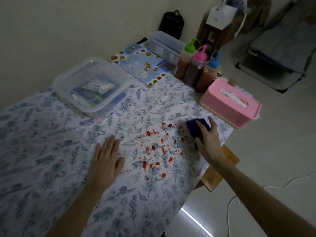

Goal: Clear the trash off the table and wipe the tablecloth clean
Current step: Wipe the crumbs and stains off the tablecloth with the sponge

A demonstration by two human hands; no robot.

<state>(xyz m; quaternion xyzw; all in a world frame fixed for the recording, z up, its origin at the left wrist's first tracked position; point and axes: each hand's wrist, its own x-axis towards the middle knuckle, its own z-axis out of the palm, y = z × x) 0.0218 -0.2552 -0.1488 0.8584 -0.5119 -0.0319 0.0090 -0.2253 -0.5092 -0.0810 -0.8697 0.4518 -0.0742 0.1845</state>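
- My right hand [206, 139] is clenched over a dark blue cloth [196, 127], pressing it flat on the tablecloth [51, 151] at about 3 o'clock from the spill.
- My left hand [106, 158] lies open and flat on the fabric at about 9 o'clock from the spill, gripping nothing, just pinning the cloth cover down.
- The red sauce spots [157, 147] sit between my 2 hands, scattered in many small blobs; none of them looks wiped yet, so I judge the wiping has barely begun.
- I see no loose trash on the open part of the table; some packets lie in the clear plastic tub [90, 84] at 11 o'clock.
- Risk 1: dragging the cloth straight through wet blobs could smear them into long red streaks. Dabbing or scooping inward would be safer.
- Risk 2: the tablecloth is loose and already creased, so a hard stroke could bunch it up if my left hand lifts.
- Risk 3: the pink tissue box [230, 106] sits just beside my right hand at 1 o'clock, near the table edge; a wide backswing could knock it off.
- Risk 4: the 3 squeeze bottles [196, 67] stand behind it at 12 o'clock and could tip if the fabric is tugged.
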